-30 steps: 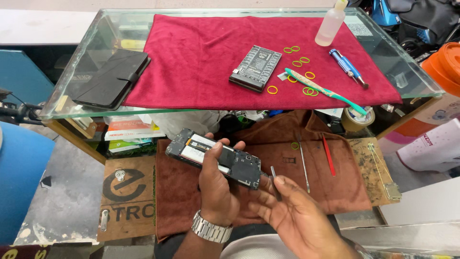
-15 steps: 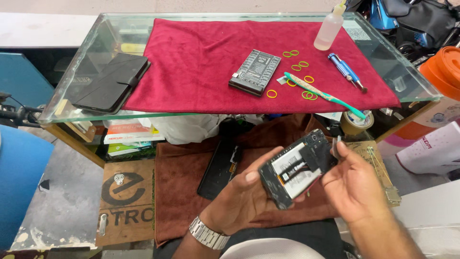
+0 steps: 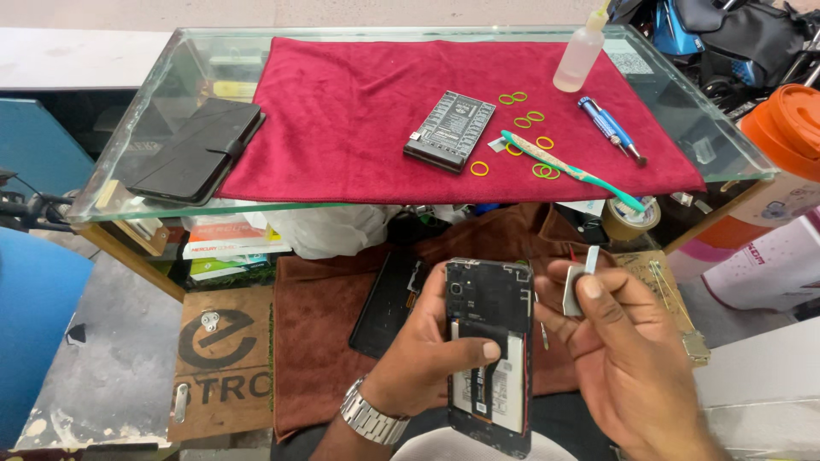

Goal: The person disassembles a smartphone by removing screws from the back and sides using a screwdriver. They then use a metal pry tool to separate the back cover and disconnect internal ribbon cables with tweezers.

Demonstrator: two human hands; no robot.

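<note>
The head camera is the only view, and it looks straight down at both hands over the person's lap. The left hand (image 3: 427, 358), with a metal watch (image 3: 369, 418) on its wrist, is closed around an opened phone (image 3: 489, 354) whose back cover is off. The palm cradles the left edge and the thumb lies across the middle of the exposed inside, just above the white battery. Held upright and face-down this way, the phone shows its internals to the eyes while the thumb steadies it.

Just right of that grip, the right hand (image 3: 628, 358) pinches a small flat grey metal piece (image 3: 576, 290) between thumb and forefinger, with a narrow tab sticking up above the fingertips. The piece sits close to the phone's upper right edge but apart from it. Whether it is a tool or a part cannot be told.

Under both hands a brown cloth (image 3: 325, 324) covers the lower surface, probably to catch small parts, and a dark flat cover (image 3: 389, 299) lies on it just left of the phone.

Well beyond the hands, a glass table (image 3: 154, 111) carries a red towel (image 3: 359, 111). On it rest a black ridded block-like board (image 3: 450, 130), yellow rubber rings (image 3: 512, 98), a green toothbrush (image 3: 568, 168), a blue pen-like tool (image 3: 608, 126) and a small squeeze bottle (image 3: 579, 58). A black wallet case (image 3: 192, 152) lies on the bare glass, far left.
</note>
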